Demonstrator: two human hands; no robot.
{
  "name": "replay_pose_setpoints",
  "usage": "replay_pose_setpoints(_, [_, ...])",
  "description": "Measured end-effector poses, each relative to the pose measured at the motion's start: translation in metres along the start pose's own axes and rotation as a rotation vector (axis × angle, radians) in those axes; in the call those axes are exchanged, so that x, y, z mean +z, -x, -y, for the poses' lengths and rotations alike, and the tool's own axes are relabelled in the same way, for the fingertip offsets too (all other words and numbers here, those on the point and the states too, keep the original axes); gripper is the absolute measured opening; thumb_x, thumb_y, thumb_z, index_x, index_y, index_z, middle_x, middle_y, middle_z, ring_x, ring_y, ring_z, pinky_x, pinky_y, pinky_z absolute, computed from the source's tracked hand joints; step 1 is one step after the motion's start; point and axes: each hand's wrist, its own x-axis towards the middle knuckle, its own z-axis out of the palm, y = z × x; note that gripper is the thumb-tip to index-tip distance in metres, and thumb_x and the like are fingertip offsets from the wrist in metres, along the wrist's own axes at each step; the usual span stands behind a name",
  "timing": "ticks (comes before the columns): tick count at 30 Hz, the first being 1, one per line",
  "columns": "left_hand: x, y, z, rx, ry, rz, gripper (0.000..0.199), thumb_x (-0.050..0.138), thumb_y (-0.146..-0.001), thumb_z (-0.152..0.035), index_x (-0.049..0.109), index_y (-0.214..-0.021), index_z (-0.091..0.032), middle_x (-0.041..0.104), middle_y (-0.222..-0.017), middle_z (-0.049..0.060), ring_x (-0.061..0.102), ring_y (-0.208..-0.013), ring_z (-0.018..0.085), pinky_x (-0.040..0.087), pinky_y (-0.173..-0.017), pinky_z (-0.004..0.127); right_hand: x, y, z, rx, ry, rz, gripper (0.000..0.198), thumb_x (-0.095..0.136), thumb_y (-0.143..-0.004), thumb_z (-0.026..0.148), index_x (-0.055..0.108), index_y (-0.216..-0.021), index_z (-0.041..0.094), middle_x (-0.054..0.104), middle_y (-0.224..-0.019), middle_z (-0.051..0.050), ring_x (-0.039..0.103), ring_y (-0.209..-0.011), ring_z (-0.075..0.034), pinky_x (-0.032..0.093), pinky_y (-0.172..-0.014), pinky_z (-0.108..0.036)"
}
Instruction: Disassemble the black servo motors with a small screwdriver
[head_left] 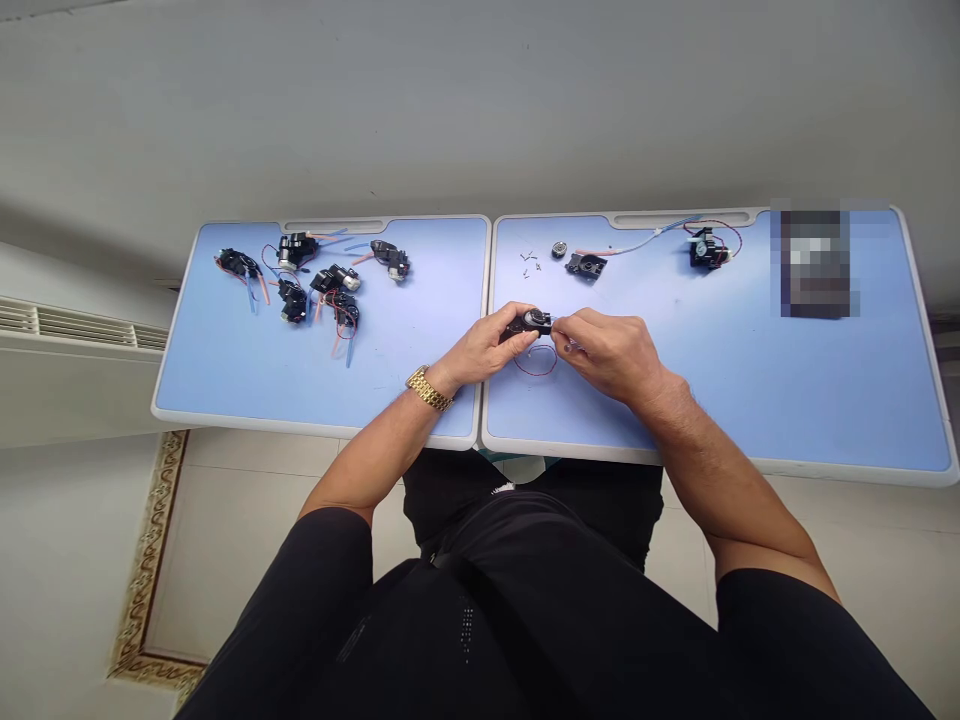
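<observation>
My left hand (497, 345) grips a small black housing (537, 318) between thumb and fingers, above the right tabletop. A round, metallic-looking part faces up on the housing. At its right end, the fingers of my right hand (600, 345) are pinched together; what they hold is hidden. A thin red wire (535, 374) loops on the table below the housing. Just beyond my hands lie a second black housing piece (587, 266), a round dark part (559, 250) and several tiny screws (527, 262).
Several black assemblies (335, 280) with blue and pink tubes lie on the left blue table (225, 370). Another black assembly (705, 250) with a long tube sits on the right table (810, 400). A blurred dark rectangular object (816, 265) is farther right. A seam divides the tables.
</observation>
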Motion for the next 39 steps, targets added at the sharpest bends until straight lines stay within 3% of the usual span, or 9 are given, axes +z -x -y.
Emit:
replay_pose_setpoints(7, [-0.003, -0.001, 0.001, 0.025, -0.043, -0.009, 0.045, 0.062, -0.11, -0.058, 0.065, -0.135, -0.021, 0.07, -0.101, 0.004, 0.06, -0.085, 0.018, 0.052, -0.081, 0.033, 0.0, 0.0, 0.004, -0.002, -0.028, -0.027, 0.026, 0.055, -0.104, 0.017, 0.073, -0.088, 0.024, 0.076, -0.081, -0.002, 0.057, -0.067, -0.014, 0.034, -0.059, -0.032])
replay_pose_setpoints(14, [-0.001, -0.003, 0.004, 0.144, -0.042, -0.059, 0.039, 0.07, -0.106, -0.045, 0.068, -0.139, -0.024, 0.076, -0.13, 0.01, 0.07, -0.111, 0.023, 0.056, -0.102, 0.04, -0.003, -0.001, 0.0, 0.032, -0.036, -0.017, 0.03, 0.056, -0.111, 0.029, 0.078, -0.09, 0.026, 0.081, -0.088, -0.002, 0.061, -0.069, -0.015, 0.034, -0.06, -0.033])
replay_pose_setpoints(29, [-0.004, -0.005, 0.009, 0.171, -0.002, -0.052, 0.038, 0.08, -0.102, -0.041, 0.077, -0.138, -0.029, 0.08, -0.125, 0.009, 0.072, -0.112, 0.024, 0.056, -0.107, 0.046, -0.009, 0.0, -0.004, 0.003, -0.213, 0.022, 0.022, 0.06, -0.11, 0.031, 0.08, -0.101, 0.026, 0.082, -0.09, -0.003, 0.065, -0.069, -0.016, 0.044, -0.064, -0.031])
replay_pose_setpoints(39, [-0.005, -0.005, 0.015, 0.21, 0.003, -0.02, 0.038, 0.08, -0.105, -0.041, 0.078, -0.14, -0.03, 0.081, -0.122, 0.007, 0.073, -0.111, 0.022, 0.058, -0.104, 0.042, -0.011, -0.003, -0.007, -0.072, -0.417, -0.005, 0.013, 0.066, -0.106, 0.021, 0.076, -0.099, 0.024, 0.078, -0.085, -0.001, 0.065, -0.066, -0.014, 0.048, -0.063, -0.029])
